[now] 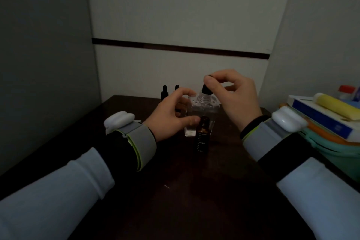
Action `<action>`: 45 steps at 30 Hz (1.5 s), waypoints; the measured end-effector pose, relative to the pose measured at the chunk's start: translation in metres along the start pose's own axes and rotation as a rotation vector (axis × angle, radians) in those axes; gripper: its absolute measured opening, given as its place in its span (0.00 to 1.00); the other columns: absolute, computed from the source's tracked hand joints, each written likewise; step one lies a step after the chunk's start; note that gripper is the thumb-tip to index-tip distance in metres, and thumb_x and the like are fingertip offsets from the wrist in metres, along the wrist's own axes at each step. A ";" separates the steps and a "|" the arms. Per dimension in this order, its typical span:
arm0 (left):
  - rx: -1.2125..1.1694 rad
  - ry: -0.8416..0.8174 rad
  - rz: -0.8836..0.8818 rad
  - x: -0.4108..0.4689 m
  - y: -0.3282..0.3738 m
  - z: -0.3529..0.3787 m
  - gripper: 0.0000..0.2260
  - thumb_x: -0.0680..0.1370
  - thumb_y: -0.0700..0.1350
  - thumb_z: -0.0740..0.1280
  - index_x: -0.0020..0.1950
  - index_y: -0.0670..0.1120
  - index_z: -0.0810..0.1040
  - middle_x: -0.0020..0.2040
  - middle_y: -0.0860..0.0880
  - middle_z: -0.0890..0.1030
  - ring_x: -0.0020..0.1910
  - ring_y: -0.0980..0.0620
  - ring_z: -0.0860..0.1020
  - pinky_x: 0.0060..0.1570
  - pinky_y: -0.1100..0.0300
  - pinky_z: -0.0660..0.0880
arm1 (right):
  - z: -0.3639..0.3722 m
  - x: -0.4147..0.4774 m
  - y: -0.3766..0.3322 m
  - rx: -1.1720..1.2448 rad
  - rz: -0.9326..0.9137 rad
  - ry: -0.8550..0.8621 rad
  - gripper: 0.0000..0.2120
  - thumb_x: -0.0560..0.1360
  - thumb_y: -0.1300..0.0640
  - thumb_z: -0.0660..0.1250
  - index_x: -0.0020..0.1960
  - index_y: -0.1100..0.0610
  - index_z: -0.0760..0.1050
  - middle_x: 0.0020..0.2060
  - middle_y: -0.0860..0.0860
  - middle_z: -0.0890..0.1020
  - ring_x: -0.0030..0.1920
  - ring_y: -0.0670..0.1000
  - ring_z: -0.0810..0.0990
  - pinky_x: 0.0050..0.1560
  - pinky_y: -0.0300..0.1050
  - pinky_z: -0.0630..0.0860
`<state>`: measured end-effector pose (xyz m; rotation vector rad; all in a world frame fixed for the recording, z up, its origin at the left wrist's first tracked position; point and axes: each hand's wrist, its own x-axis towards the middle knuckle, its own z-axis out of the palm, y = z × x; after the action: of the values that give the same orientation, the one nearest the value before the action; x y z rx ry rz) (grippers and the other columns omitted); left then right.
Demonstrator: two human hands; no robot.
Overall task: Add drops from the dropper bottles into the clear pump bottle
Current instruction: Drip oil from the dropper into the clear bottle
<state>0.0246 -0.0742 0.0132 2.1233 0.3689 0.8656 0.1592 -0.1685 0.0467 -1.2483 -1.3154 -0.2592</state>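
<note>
A clear square bottle [202, 110] stands on the dark table [175, 191] with its neck open. My right hand [233, 99] pinches the black rubber bulb of a dropper [206, 89] held upright over that neck. My left hand [171, 113] curls around the clear bottle's left side, thumb near its front. In front of it stands an uncapped brown dropper bottle [202, 136] with a printed scale. Two capped dropper bottles [164, 91] stand behind my left hand, partly hidden.
A stack at the right edge holds a green basket [335, 148], a blue-and-white box [323, 119] and a yellow roll [337, 106]. A white wall closes the table's back, a grey panel its left side.
</note>
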 end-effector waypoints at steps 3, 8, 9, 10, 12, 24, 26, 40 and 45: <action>0.000 0.003 -0.002 0.000 -0.001 0.000 0.22 0.72 0.42 0.72 0.61 0.54 0.68 0.58 0.46 0.76 0.57 0.49 0.76 0.56 0.57 0.72 | 0.000 0.000 0.000 -0.017 -0.006 0.006 0.06 0.71 0.51 0.70 0.37 0.42 0.75 0.37 0.40 0.79 0.47 0.47 0.79 0.46 0.41 0.69; -0.001 0.010 0.007 0.000 -0.001 0.001 0.21 0.72 0.41 0.72 0.60 0.54 0.68 0.57 0.47 0.76 0.56 0.50 0.76 0.55 0.60 0.72 | -0.001 0.001 0.000 0.012 0.037 -0.050 0.04 0.73 0.52 0.70 0.41 0.44 0.77 0.38 0.41 0.80 0.46 0.43 0.79 0.46 0.42 0.74; -0.001 0.012 0.006 0.000 -0.001 0.001 0.22 0.72 0.41 0.72 0.60 0.54 0.68 0.57 0.48 0.76 0.56 0.50 0.76 0.55 0.59 0.72 | -0.001 0.001 0.000 0.027 0.050 -0.073 0.04 0.73 0.53 0.70 0.42 0.45 0.77 0.39 0.41 0.80 0.44 0.41 0.79 0.46 0.39 0.75; 0.001 0.015 0.005 0.000 -0.001 0.001 0.22 0.72 0.41 0.72 0.60 0.54 0.68 0.57 0.48 0.76 0.56 0.51 0.76 0.56 0.59 0.72 | 0.000 0.001 0.000 0.058 0.065 -0.093 0.03 0.74 0.54 0.70 0.43 0.46 0.78 0.39 0.42 0.81 0.44 0.41 0.79 0.48 0.39 0.75; 0.010 0.020 0.004 0.000 -0.002 0.001 0.22 0.72 0.42 0.72 0.61 0.55 0.68 0.57 0.48 0.76 0.56 0.51 0.76 0.57 0.56 0.73 | 0.001 0.001 0.002 0.142 0.101 -0.125 0.01 0.73 0.53 0.70 0.44 0.48 0.78 0.41 0.48 0.83 0.46 0.47 0.82 0.52 0.45 0.78; 0.014 0.016 -0.011 0.001 -0.004 0.001 0.22 0.72 0.42 0.72 0.61 0.55 0.68 0.59 0.47 0.75 0.58 0.50 0.76 0.57 0.56 0.72 | -0.005 0.002 0.006 0.130 0.104 -0.212 0.04 0.76 0.55 0.67 0.47 0.48 0.79 0.44 0.52 0.84 0.49 0.51 0.82 0.55 0.52 0.78; 0.004 0.014 -0.012 0.000 -0.003 0.001 0.22 0.72 0.42 0.72 0.61 0.55 0.67 0.59 0.46 0.75 0.58 0.50 0.75 0.57 0.56 0.72 | -0.005 0.002 0.005 0.119 0.096 -0.244 0.05 0.77 0.53 0.64 0.47 0.47 0.79 0.45 0.50 0.84 0.50 0.49 0.82 0.56 0.49 0.78; 0.006 0.012 -0.010 0.001 -0.002 0.001 0.22 0.72 0.42 0.72 0.61 0.55 0.67 0.59 0.47 0.75 0.58 0.52 0.75 0.55 0.61 0.72 | 0.001 -0.002 0.001 0.264 0.165 -0.121 0.03 0.74 0.58 0.68 0.45 0.53 0.80 0.40 0.50 0.83 0.42 0.44 0.82 0.44 0.35 0.77; 0.002 0.016 -0.011 -0.001 -0.001 0.001 0.22 0.72 0.41 0.72 0.60 0.55 0.67 0.59 0.46 0.75 0.58 0.50 0.75 0.57 0.58 0.72 | 0.001 -0.003 0.000 0.209 0.151 -0.051 0.03 0.74 0.58 0.69 0.45 0.57 0.81 0.37 0.49 0.83 0.38 0.42 0.81 0.41 0.35 0.76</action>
<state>0.0249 -0.0745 0.0117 2.1153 0.3899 0.8764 0.1571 -0.1693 0.0440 -1.1751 -1.2501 0.0168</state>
